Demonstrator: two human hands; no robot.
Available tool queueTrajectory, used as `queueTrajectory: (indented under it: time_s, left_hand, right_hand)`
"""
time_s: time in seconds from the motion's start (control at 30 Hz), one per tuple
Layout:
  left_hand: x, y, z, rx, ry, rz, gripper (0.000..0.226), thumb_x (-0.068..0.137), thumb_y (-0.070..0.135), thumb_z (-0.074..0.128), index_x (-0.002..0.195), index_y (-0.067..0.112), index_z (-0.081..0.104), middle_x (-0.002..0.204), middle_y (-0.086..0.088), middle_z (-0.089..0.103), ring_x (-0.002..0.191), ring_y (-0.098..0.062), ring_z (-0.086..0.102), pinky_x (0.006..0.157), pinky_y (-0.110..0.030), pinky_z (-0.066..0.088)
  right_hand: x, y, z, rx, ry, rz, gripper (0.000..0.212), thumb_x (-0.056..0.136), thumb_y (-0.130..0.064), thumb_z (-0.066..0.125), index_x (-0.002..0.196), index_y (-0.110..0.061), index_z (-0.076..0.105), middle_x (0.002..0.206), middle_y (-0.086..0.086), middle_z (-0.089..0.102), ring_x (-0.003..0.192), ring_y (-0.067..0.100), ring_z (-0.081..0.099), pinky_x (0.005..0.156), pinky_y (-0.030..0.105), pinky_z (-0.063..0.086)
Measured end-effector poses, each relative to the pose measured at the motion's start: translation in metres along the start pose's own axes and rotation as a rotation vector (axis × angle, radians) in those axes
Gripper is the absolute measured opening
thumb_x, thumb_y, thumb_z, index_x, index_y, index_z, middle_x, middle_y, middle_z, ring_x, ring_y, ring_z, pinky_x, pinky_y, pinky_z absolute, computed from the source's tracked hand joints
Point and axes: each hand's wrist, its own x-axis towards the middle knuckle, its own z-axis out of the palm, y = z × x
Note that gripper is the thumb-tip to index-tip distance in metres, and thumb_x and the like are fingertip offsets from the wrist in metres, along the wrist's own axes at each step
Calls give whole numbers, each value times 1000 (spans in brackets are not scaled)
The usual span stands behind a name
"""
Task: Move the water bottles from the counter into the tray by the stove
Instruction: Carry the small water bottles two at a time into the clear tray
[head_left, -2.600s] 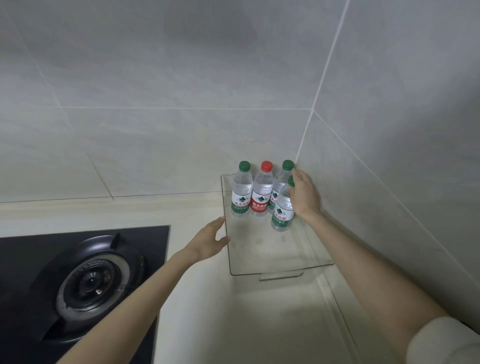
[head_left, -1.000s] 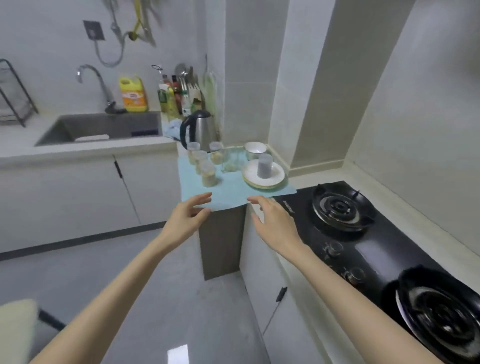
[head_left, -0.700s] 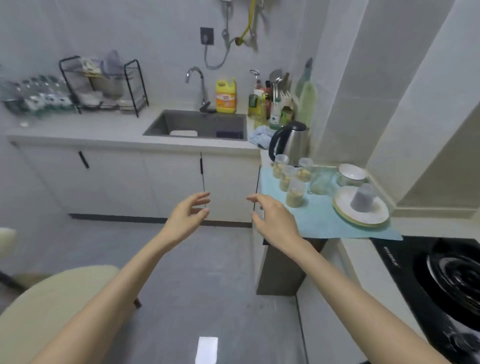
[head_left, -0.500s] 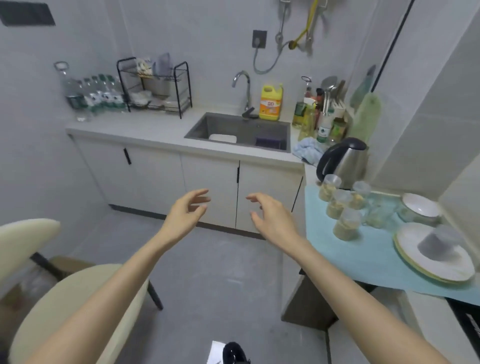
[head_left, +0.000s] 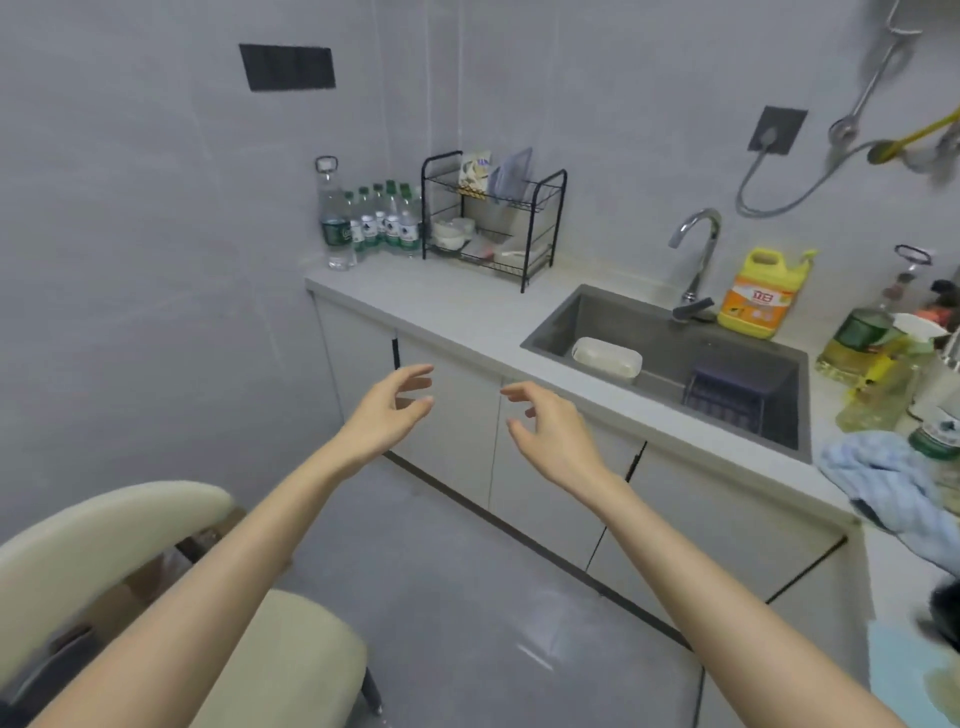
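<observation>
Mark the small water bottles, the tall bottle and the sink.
small water bottles (head_left: 387, 226): head view, middle of the cluster.
tall bottle (head_left: 334, 233): head view, its dark label.
sink (head_left: 662, 345): head view, bare basin floor.

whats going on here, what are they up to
A person faces the kitchen counter with both hands held out in front. The left hand and right hand are empty, fingers loosely curled, with no grip on anything. The small water bottles stand in a cluster at the counter's far left end, between a taller bottle and a dish rack. Nothing touches them, and the hands are well short of them.
</observation>
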Motion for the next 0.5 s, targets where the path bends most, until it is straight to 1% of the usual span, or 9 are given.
queueTrajectory:
  time_s: [0.07, 0.17, 0.27, 0.33, 0.4, 0.5]
  left_hand:
    - [35, -16, -17, 0, 34, -33, 44, 96, 21, 53, 139, 25, 44, 134, 4, 53, 116, -18, 55, 100, -41, 47]
    - [85, -39, -36, -18, 76, -62, 44, 96, 17, 53, 139, 21, 44, 131, 1, 55, 119, -16, 53, 103, -42, 45]
    - [140, -60, -54, -40, 101, -72, 43, 96, 11, 52, 138, 16, 44, 130, -2, 56, 116, -11, 52, 102, -34, 44]
    - [177, -72, -69, -50, 105, -76, 43, 96, 11, 52, 138, 16, 44, 132, -2, 54, 115, -13, 52, 99, -31, 44]
    - [225, -88, -89, -43, 117, -80, 44, 96, 13, 53, 138, 16, 44, 134, -2, 52, 117, -16, 52, 101, -34, 44]
    - [291, -105, -117, -28, 128, -76, 45, 95, 14, 54, 138, 19, 44, 135, -1, 52, 118, -18, 52, 102, -37, 44]
  right_hand:
    - [50, -1, 15, -3, -13, -33, 37, 92, -22, 53, 129, -26, 52, 131, -7, 58, 116, 16, 55, 93, 36, 48]
    - [115, -3, 36, -5, -37, -72, 37, 92, -22, 54, 129, -26, 52, 130, -7, 58, 115, 16, 56, 94, 36, 48]
    - [184, -3, 56, -16, -44, -97, 38, 91, -22, 54, 129, -27, 52, 130, -7, 59, 115, 16, 57, 93, 36, 48]
    - [228, -4, 68, -14, -50, -109, 37, 91, -23, 53, 128, -29, 52, 130, -8, 58, 114, 17, 57, 93, 39, 48]
    - [280, -6, 82, -16, -62, -109, 37, 92, -24, 53, 128, -30, 51, 130, -9, 58, 114, 17, 57, 92, 38, 48]
    - [346, -10, 97, -17, -51, -108, 37, 92, -24, 53, 128, -31, 51, 130, -10, 58, 113, 15, 57, 86, 33, 46]
